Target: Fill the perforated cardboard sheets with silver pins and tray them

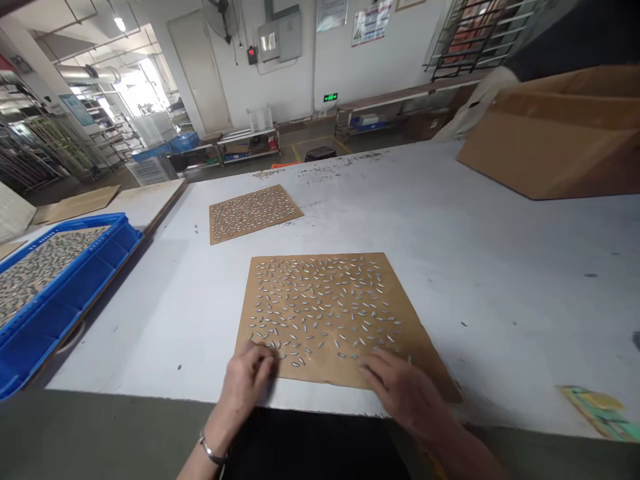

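A brown cardboard sheet [320, 373] lies flat on the white table before me, with many small silvery spindle-shaped pieces [320, 307] spread over it. My left hand [250, 373] is at the sheet's near left corner, its fingers curled together; whatever is between them is too small to make out. Over the near right part of the sheet is my right hand [395, 383], thumb and fingers bent close together beside the pieces, and its fingertips are blurred.
Farther back on the table [475, 267] lies a smaller cardboard sheet [255, 212] covered with similar pieces. A blue tray [75, 293] of pieces stands at the left. A large cardboard box [550, 143] is at the back right, and a yellow-green item [600, 407] lies near right.
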Demonstrator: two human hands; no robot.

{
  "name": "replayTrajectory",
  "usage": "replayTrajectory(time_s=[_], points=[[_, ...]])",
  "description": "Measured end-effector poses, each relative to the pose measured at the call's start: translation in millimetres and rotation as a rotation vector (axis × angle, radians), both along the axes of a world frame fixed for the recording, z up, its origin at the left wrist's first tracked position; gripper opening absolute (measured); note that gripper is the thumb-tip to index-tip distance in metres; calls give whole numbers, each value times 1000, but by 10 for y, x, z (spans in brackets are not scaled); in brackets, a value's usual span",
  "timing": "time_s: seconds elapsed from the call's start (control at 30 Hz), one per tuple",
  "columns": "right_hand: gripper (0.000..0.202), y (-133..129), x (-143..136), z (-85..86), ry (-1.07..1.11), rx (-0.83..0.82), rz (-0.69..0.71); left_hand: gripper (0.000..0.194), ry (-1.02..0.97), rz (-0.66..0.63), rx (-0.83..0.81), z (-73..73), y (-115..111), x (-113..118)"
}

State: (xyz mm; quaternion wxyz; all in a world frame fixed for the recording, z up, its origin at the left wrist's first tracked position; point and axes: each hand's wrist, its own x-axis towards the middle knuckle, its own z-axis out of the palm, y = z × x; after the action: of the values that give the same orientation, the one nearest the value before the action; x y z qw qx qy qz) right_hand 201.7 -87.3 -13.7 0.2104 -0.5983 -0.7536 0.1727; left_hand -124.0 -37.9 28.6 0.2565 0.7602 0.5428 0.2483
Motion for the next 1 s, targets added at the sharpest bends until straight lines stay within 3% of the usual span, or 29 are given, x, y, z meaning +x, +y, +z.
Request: replayTrajectory(time_s=[0.1, 0.2, 0.3, 0.4, 0.5, 0.57, 0.77, 0.87, 1.0], points=[[30, 76, -512, -39, -11, 0, 73, 26, 40, -104, 34, -116, -113, 246], [28, 177, -887, -86, -93, 19, 43, 24, 240, -118, 99, -239, -106, 401], [24, 248, -1109, -95, -188, 22, 1, 24, 376, -159, 147, -346, -40, 436], [20, 266, -1207, -78, -238, 29, -23, 23, 389, -194, 206, -446, 37, 407], [18, 225, -1110, -77, -211, 29, -38, 22, 358, -224, 288, -508, 103, 368], [17, 166, -899, -93, -151, 29, -80, 23, 348, -238, 348, -498, 120, 356], [19, 83, -131, -125, -125, 157, -239, 16, 266, -319, 353, -321, 48, 572], [23, 163, -73, -74, -171, 197, -191, 13, 298, -351, 361, -314, 32, 804], [23, 310, -204, -5, -252, 180, -168, 16, 439, -340, 384, -371, 61, 1046]])
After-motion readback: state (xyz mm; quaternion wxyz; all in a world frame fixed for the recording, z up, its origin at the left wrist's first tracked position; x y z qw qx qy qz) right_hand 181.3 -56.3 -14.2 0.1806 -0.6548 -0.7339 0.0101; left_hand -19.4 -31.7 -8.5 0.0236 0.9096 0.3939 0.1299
